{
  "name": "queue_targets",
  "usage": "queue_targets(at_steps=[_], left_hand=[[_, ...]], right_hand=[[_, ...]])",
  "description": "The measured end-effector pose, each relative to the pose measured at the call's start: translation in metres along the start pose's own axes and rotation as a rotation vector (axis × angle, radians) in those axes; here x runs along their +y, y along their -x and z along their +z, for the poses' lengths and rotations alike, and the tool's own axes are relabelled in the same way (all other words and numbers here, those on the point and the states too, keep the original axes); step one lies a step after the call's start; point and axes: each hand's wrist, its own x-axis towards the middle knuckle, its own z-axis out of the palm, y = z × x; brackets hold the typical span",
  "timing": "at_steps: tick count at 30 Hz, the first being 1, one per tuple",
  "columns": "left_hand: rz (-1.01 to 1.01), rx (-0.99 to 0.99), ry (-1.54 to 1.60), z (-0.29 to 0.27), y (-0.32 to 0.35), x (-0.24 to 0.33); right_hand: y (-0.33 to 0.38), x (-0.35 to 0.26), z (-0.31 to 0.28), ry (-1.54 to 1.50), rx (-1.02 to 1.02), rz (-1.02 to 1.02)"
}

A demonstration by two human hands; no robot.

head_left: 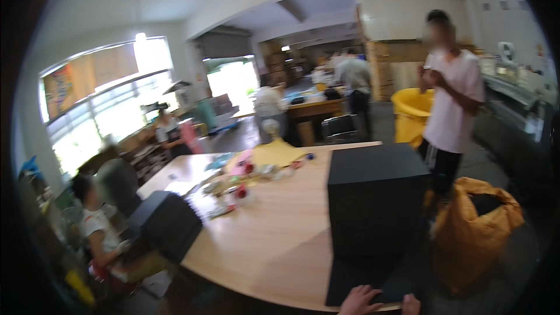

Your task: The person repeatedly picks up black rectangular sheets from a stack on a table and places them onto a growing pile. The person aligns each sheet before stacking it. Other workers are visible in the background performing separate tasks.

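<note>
At the table's near edge, my left hand (360, 300) rests with its fingers spread on a flat black sheet (353, 277). My right hand (410, 305) is by the same edge, to the right of the left one. Only its fingertips show and the picture's lower rim cuts off the rest, so its grip is hidden. Just beyond the hands a tall black block-like stack (376, 210) stands upright on the wooden table (274, 245); whether it is made of separate sheets is too dark to tell.
A second black stack (166, 224) leans at the table's left side, near a seated person (102, 233). Small bottles, rolls and papers (236, 189) clutter the far left. To the right are an orange sack (475, 239), a yellow bin (408, 114) and a standing person (455, 93).
</note>
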Motion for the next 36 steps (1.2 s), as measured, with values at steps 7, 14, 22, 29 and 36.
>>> queue_targets(at_steps=[7, 14, 22, 29, 36], left_hand=[[-0.119, -0.072, -0.038, -0.005, 0.004, 0.012], [-0.171, -0.133, 0.003, -0.010, 0.000, 0.020], [-0.146, -0.282, -0.193, -0.008, 0.000, 0.004], [-0.056, -0.527, 0.070, -0.019, -0.037, -0.022], [-0.080, -0.310, 0.219, -0.015, -0.025, -0.029]], right_hand=[[0.003, -0.058, -0.047, 0.059, 0.073, -0.054], [0.001, -0.057, -0.042, 0.012, 0.075, -0.099], [-0.006, -0.045, -0.039, 0.168, -0.017, -0.076], [-0.011, -0.059, -0.052, 0.378, -0.095, -0.031], [-0.038, -0.127, -0.082, -0.182, -0.245, 0.314]])
